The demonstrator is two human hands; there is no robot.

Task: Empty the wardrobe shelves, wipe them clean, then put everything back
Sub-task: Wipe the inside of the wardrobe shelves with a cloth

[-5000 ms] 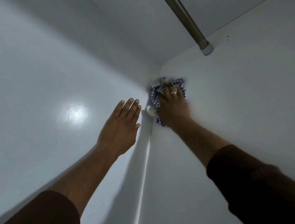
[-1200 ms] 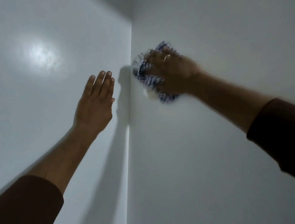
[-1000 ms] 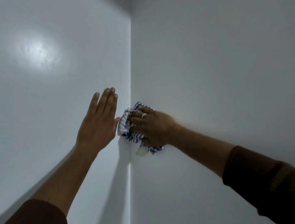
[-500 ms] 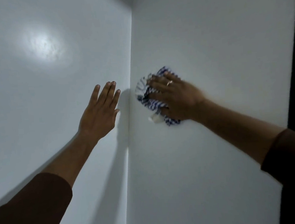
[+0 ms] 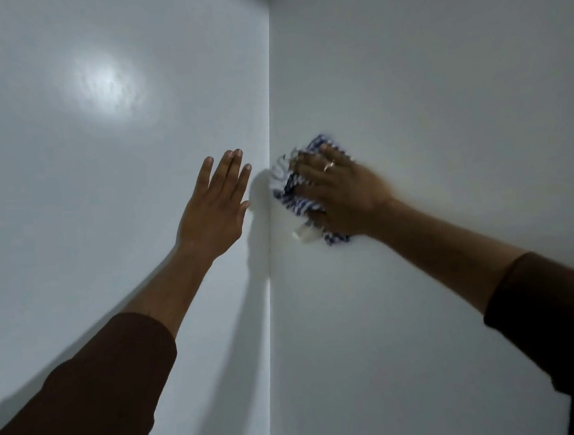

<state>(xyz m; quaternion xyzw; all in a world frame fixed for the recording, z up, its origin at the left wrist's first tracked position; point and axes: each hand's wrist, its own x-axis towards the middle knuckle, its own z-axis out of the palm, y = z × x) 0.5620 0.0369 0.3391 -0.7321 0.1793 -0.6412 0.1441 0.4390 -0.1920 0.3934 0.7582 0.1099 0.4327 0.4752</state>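
The right hand grips a bunched blue-and-white cloth, fingers spread over it and pressing it flat against the right panel of the wardrobe, just beside the inner corner. The hand and cloth are blurred, so the exact fold cannot be made out. The left hand holds nothing; it lies open, fingers straight, flat on the left panel, apparently as a brace. A glare spot shows that panel is glossy. The cloth looks soft, light and limp, so it should be palmed in a wad with the loose ends tucked under. On such smooth panels it will likely slide easily.
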